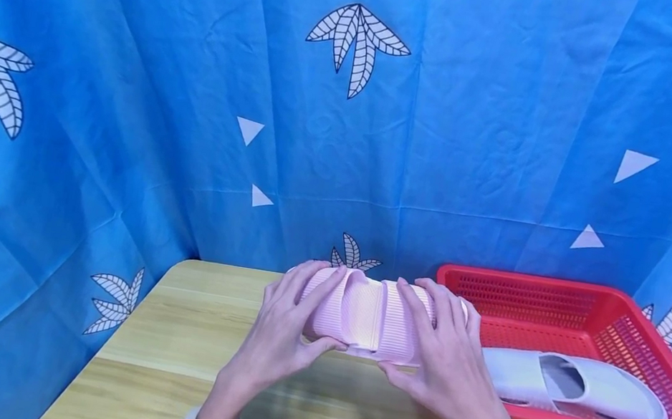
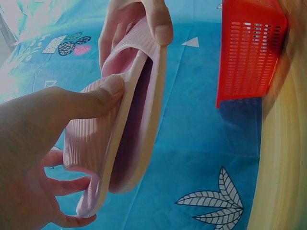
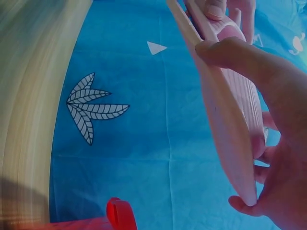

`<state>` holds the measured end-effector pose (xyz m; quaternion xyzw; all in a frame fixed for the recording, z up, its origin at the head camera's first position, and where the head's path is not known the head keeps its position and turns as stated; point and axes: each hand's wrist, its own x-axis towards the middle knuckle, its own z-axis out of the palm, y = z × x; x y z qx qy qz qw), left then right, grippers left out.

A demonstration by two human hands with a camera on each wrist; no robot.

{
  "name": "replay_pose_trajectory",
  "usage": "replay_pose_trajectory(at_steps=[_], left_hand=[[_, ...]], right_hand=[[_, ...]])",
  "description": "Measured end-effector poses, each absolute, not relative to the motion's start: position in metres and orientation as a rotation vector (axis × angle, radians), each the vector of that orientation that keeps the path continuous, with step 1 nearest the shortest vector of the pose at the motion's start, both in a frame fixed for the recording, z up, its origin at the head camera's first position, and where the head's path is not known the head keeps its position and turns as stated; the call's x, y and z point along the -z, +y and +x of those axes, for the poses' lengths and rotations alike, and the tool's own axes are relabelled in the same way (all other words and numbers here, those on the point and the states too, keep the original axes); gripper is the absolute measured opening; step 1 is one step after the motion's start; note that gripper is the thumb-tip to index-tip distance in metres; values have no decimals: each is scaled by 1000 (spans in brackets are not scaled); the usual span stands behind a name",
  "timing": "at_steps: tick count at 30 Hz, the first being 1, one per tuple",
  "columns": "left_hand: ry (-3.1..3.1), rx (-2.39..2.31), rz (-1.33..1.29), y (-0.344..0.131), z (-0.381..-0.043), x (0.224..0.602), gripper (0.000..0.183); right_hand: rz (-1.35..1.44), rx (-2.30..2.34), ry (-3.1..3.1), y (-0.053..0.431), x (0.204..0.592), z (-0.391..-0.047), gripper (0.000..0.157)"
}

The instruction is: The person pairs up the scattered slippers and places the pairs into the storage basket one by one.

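A pair of pink slippers (image 1: pixel 363 311) is held up over the table, with ribbed straps at both ends. In the left wrist view the two soles lie close against each other with a narrow dark gap between them. My left hand (image 1: pixel 281 332) grips the left end, its thumb on the near edge and fingers over the strap. The other end is in the grip of my right hand (image 1: pixel 449 368), thumb below and fingers across the strap. From the right wrist view, a flat pale sole (image 3: pixel 223 122) shows beside the right thumb.
To the right stands a red plastic basket (image 1: pixel 529 285) with perforated walls. A white slipper (image 1: pixel 615 392) lies inside it, near the front wall. Underneath is a light wooden table (image 1: pixel 159 342). A blue patterned curtain (image 1: pixel 487 116) hangs behind and along the sides.
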<state>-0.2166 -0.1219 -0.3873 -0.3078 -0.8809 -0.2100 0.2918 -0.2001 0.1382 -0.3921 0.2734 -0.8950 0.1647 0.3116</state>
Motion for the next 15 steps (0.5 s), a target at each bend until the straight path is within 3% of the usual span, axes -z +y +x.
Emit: replay_pose_trajectory(at_steps=[10,15], left_hand=[[-2356,555,-823,-121,-218,389,103],[-2369,554,-827,-120,-217,390,103]], right_hand=[[715,-412,-2437,140,392,-197,124],[737,-443,-2417,141,393,-198,118]])
